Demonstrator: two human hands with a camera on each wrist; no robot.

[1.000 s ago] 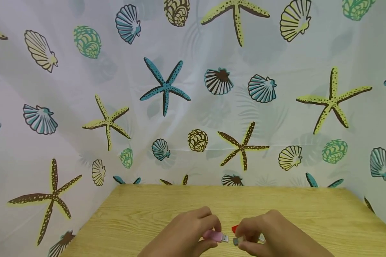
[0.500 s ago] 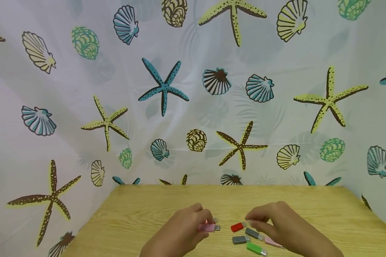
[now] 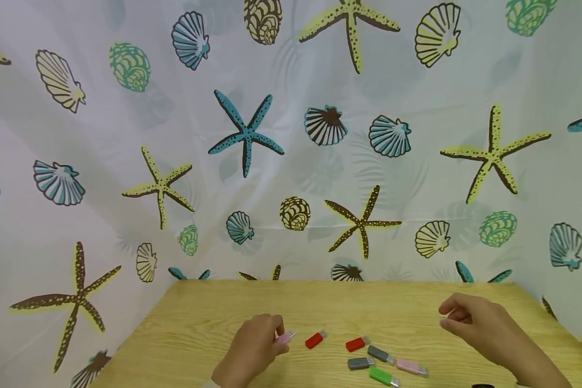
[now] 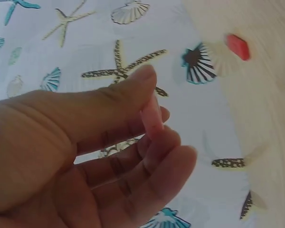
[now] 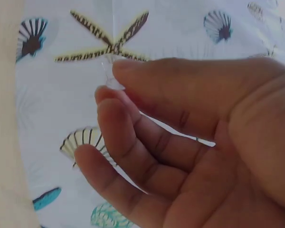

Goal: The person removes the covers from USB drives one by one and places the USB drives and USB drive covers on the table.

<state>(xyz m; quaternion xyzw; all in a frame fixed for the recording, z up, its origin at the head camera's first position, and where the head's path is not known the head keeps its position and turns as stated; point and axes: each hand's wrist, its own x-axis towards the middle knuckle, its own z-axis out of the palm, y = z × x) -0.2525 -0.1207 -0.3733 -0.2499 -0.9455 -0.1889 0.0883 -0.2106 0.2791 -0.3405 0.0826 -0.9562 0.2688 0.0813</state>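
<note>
Head view shows two hands over a wooden counter (image 3: 233, 307). The left hand (image 3: 253, 345) is on the left. Its thumb and fingers are clamped on one light pink USB stick (image 3: 283, 338), and the shiny metal end sticks out to the right. The right hand (image 3: 485, 328) is far over on the right, well apart from the left one. Its thumb and first finger pinch one small see-through piece (image 5: 112, 76), easiest to see from the right wrist, and its other fingers curl loosely.

Six more sticks lie flat between the hands. There are two red ones: a left red stick (image 3: 315, 339), near the left hand, and a right red stick (image 3: 355, 345). There are two gray ones: a far gray stick (image 3: 379, 353) and a near gray stick (image 3: 359, 364). There is one green stick (image 3: 381, 376), the nearest of all, and one darker pink stick (image 3: 408, 366), the one most to the right. The last five sit close together, while the left red stick lies by itself. That makes seven sticks: two red, two gray, two pink and one green.

Behind the counter hangs one white cloth (image 3: 291, 172) with starfish and shells on it. One dark thing (image 3: 483, 386) peeks in at the near edge, too cut off to name.
</note>
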